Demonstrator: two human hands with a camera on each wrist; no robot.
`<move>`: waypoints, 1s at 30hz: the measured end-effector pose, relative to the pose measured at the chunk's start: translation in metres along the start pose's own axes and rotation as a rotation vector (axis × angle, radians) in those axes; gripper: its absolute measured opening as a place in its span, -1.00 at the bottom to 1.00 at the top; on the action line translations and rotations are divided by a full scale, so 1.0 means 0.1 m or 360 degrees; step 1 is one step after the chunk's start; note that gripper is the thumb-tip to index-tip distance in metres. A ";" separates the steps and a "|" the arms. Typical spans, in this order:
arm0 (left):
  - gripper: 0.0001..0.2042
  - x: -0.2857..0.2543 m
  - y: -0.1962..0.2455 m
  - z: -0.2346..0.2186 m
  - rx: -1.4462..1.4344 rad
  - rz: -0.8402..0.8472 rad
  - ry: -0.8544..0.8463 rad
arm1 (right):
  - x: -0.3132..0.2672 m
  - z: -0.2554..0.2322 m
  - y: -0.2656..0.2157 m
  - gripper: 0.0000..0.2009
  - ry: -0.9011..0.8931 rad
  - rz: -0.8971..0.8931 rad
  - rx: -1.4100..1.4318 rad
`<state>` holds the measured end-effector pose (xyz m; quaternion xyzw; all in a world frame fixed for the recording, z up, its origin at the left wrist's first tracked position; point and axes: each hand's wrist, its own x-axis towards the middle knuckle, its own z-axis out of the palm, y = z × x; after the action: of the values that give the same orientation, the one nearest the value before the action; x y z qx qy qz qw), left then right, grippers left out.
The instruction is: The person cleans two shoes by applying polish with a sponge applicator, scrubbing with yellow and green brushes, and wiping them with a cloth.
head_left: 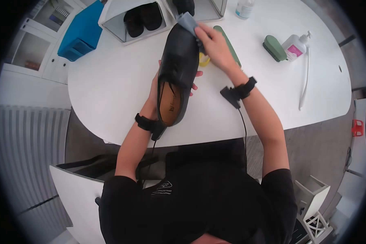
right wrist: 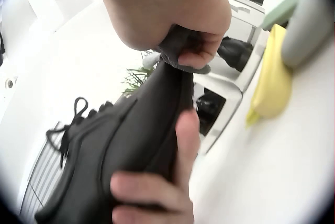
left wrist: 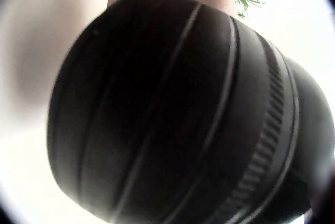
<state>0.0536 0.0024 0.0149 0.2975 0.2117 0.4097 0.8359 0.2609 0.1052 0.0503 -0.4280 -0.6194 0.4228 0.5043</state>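
Observation:
A black lace-up shoe (head_left: 179, 57) is held up over the white table, its toe pointing away from me and its tan insole showing. My left hand (head_left: 153, 90) grips it from underneath, fingers curling up around the side. In the right wrist view those fingers (right wrist: 149, 190) lie along the shoe's side, near the laces. The dark ridged sole (left wrist: 157, 119) fills the left wrist view and hides most of that hand. My right hand (head_left: 216, 45) pinches a bunched grey cloth (head_left: 187, 22) against the shoe's toe.
White boxes (head_left: 110, 24) with black shoes stand at the back. A blue case (head_left: 83, 32) lies back left. To the right are a green brush (head_left: 275, 49), a pump bottle (head_left: 293, 48) and a white stick (head_left: 305, 83). A yellow item (right wrist: 272, 80) lies beyond the shoe.

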 end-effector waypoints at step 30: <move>-0.53 -0.09 -0.27 -0.38 0.1553 0.0877 0.0358 | -0.98 0.47 -0.32 -0.61 -0.0087 -0.0805 -0.0498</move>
<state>0.0408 -0.0055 -0.0297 0.6479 0.3788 0.4964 0.4363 0.2238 -0.0022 0.0492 -0.3211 -0.7774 0.1944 0.5046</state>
